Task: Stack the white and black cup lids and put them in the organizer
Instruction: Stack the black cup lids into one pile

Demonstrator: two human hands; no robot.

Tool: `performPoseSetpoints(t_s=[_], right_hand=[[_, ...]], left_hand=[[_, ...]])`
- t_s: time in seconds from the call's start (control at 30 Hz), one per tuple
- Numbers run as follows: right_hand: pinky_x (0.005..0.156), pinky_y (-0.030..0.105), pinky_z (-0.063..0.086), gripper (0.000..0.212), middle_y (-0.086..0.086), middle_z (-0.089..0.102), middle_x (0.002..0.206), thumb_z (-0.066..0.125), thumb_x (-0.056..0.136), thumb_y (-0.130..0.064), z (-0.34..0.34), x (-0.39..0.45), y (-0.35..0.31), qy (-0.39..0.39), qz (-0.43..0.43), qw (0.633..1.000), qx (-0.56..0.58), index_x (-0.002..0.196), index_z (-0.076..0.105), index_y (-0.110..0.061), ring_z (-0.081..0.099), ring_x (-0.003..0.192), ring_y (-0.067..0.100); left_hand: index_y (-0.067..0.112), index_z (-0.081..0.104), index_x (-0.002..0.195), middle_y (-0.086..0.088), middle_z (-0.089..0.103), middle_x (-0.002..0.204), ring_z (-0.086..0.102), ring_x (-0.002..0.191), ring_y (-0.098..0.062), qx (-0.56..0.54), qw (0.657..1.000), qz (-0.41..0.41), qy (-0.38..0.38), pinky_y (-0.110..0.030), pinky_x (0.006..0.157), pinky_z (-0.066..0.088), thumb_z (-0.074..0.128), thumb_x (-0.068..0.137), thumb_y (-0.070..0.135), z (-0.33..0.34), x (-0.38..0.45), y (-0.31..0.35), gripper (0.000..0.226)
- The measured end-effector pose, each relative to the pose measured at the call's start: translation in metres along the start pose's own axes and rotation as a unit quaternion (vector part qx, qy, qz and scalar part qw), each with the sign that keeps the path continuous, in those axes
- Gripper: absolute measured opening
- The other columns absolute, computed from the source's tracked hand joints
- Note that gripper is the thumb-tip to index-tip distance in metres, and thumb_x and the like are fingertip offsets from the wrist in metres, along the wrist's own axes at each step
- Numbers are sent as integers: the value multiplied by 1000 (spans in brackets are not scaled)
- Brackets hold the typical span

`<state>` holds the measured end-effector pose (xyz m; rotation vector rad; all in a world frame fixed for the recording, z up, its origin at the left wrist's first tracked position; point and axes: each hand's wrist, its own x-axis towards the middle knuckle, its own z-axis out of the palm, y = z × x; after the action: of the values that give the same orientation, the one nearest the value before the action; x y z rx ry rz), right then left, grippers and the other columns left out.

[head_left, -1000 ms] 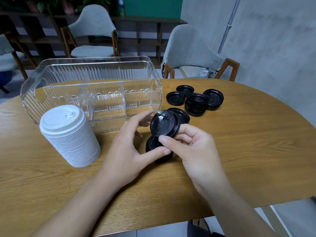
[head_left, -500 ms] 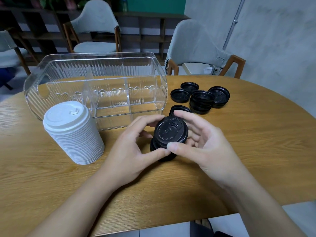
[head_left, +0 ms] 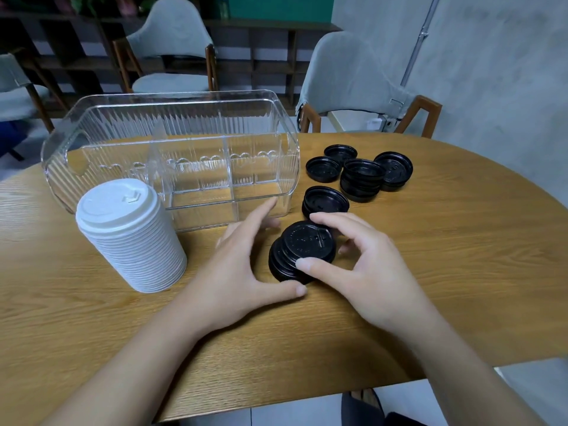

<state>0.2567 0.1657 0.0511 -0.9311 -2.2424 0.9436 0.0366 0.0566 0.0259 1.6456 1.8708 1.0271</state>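
Note:
A short stack of black lids rests on the wooden table in front of me. My right hand pinches the top black lid between thumb and fingers, holding it slightly askew on that stack. My left hand cups the stack's left side with fingers apart, thumb at its base. A tall stack of white lids stands to the left. The clear ribbed organizer sits behind, with nothing in it.
More black lids lie to the right of the organizer: a small pile, a taller pile and single lids around it. Grey chairs stand beyond the table's far edge.
The right hand has brought the tilted black lid down flat onto the stack. The left hand has opened and slid down to the stack's left side.

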Motion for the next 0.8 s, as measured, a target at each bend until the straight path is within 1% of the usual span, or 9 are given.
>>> performPoseSetpoints(t_s=[0.07,0.2,0.3,0.43,0.53,0.57,0.63,0.7,0.8], right_hand=[[107,17,47,66,-34,61,141,88,87,-50,7,-1,0,0,2,1000,-6,147,64,-41,55,134,-8],[107,0,34,69,-35,59,143,88,87,-52,19,-1,1,5,-4,1000,-27,150,64,-38,49,135,-18],[110,2,35,70,-32,60,145,89,87,-48,23,1,3,3,-7,999,-32,151,63,-38,49,136,-17],[114,7,38,72,-31,61,147,90,86,-49,23,2,6,-8,-8,999,-35,152,63,-37,50,138,-14],[115,5,34,71,-33,58,149,88,87,-50,21,3,6,-19,-9,999,-34,153,62,-38,47,140,-17],[118,7,34,72,-33,57,151,88,88,-49,20,3,6,-24,-9,999,-33,154,61,-39,45,142,-17],[124,19,36,73,-33,55,154,87,89,-48,20,3,6,-41,-13,998,-34,156,57,-43,44,146,-14],[124,27,40,74,-34,59,150,87,89,-47,20,3,5,-51,-9,998,-26,156,56,-47,49,144,-11],[118,23,45,74,-35,65,140,92,85,-45,18,4,7,-40,-1,999,-10,151,60,-46,56,135,-12]], left_hand=[[70,7,167,35,50,149,39,153,-4,20,1000,-19,5,-46,132,33,95,65,78,3,2,-3,135],[64,1,169,31,52,145,37,147,-9,68,998,-13,16,-43,129,32,91,70,77,13,6,-4,134],[62,2,170,26,54,147,40,147,-9,64,998,-9,18,-37,126,31,87,74,76,16,6,-8,129],[58,5,171,29,54,147,39,145,-4,58,998,-5,13,-35,128,28,78,72,78,14,5,-9,125],[56,4,172,29,54,148,38,145,-2,61,998,-8,4,-33,128,26,81,74,71,13,5,-11,126],[57,2,172,30,53,148,38,145,-4,62,998,-13,0,-31,127,26,84,76,67,12,5,-10,127],[59,-1,172,33,50,149,37,144,-6,62,998,-23,-8,-29,123,25,87,78,61,12,5,-10,129],[59,-1,172,36,50,149,36,146,-7,59,998,-28,-15,-28,121,25,88,77,61,12,5,-11,130],[58,2,172,37,51,148,37,149,-8,56,998,-31,-20,-31,122,26,81,71,72,13,6,-15,129]])
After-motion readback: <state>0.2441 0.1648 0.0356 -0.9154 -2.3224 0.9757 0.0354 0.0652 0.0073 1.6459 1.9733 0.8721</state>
